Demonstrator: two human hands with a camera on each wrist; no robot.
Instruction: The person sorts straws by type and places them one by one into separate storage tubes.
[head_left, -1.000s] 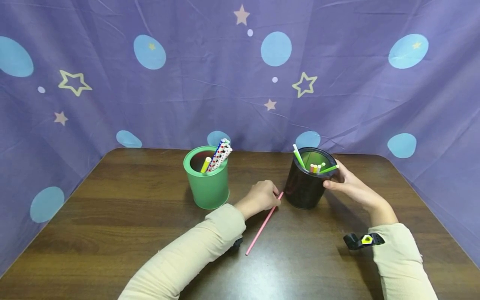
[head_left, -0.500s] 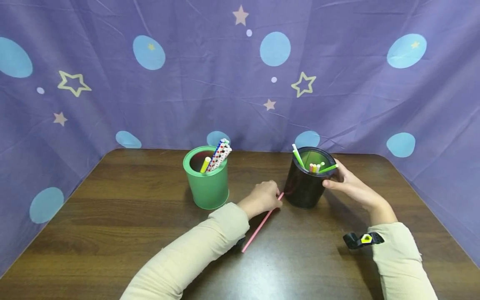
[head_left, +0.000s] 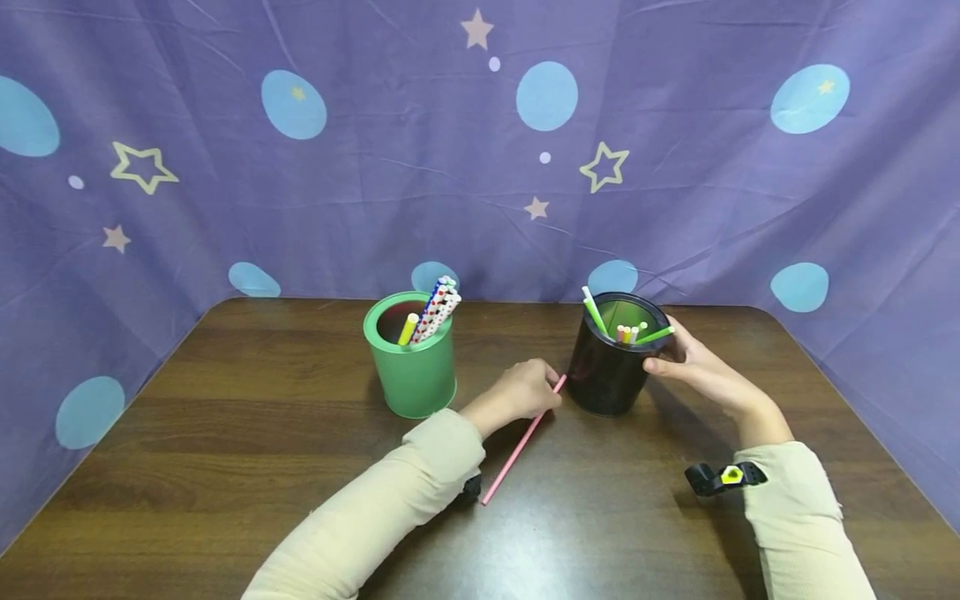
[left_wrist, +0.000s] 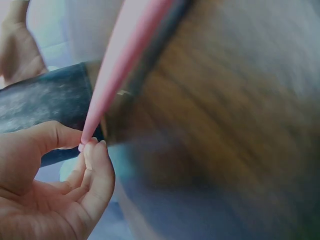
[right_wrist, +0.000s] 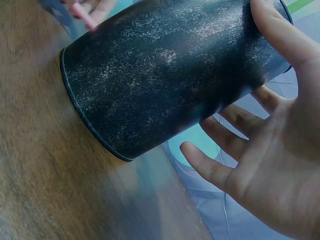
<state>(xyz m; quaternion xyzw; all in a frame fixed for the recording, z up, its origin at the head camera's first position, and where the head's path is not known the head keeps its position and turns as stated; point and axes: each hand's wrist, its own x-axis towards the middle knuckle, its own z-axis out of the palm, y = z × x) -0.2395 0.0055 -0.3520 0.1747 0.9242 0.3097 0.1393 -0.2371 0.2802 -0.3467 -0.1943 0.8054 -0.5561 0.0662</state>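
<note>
My left hand (head_left: 521,390) pinches a pink straw (head_left: 517,458) near its far end, between thumb and fingertips. In the head view the straw slants toward me, low over the table, its far tip close to the black can's side. My right hand (head_left: 701,367) holds the black can (head_left: 606,387) at its upper right side, thumb (right_wrist: 280,32) in front and fingers reaching behind. Several green, white, yellow and pink straws (head_left: 628,335) stand inside that can. The left wrist view shows the straw (left_wrist: 117,60) rising from the pinching fingers.
A green can (head_left: 416,379) stands left of my left hand, holding a yellow straw (head_left: 408,328) and several patterned straws (head_left: 437,312). Both cans are on a brown wooden table (head_left: 247,400). A purple curtain (head_left: 360,200) hangs behind the table's far edge.
The near end of the pink straw has swung slightly left, and my left hand has shifted a little. My right hand keeps its hold on the black can, which stays in place.
</note>
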